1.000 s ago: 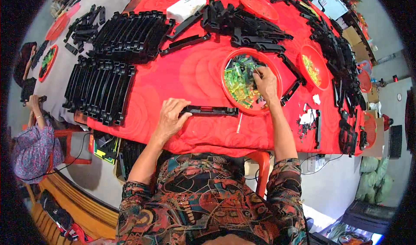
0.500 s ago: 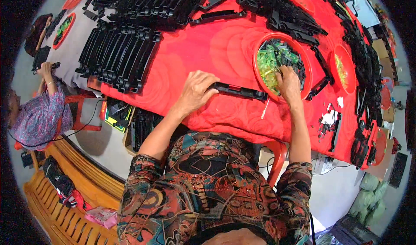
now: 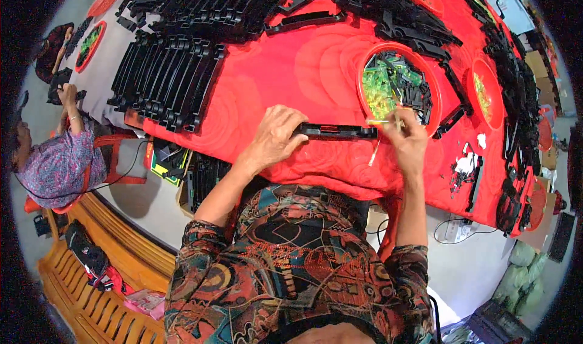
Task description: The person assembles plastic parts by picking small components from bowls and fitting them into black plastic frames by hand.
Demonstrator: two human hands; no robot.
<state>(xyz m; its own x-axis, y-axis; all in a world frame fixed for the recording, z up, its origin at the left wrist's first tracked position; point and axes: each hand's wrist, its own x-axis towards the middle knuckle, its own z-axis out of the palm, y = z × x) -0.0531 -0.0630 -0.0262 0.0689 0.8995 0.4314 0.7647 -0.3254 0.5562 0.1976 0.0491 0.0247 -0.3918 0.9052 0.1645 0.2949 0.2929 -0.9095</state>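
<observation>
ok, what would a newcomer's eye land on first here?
Probably the bright red tablecloth, then the red bowl of small green, yellow and black pieces right of centre. Next, the neat row of long black strips at upper left. Near the middle, the left hand holds one black strip's left end; the right hand, at the bowl's near edge, holds a blurred yellowish piece.

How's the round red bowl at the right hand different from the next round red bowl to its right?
The left round red bowl holds green, yellow and black pieces; the right round red bowl shows mostly yellow pieces. The right hand is at the left bowl; no hand touches the right bowl. Both sit on the red cloth.
</observation>
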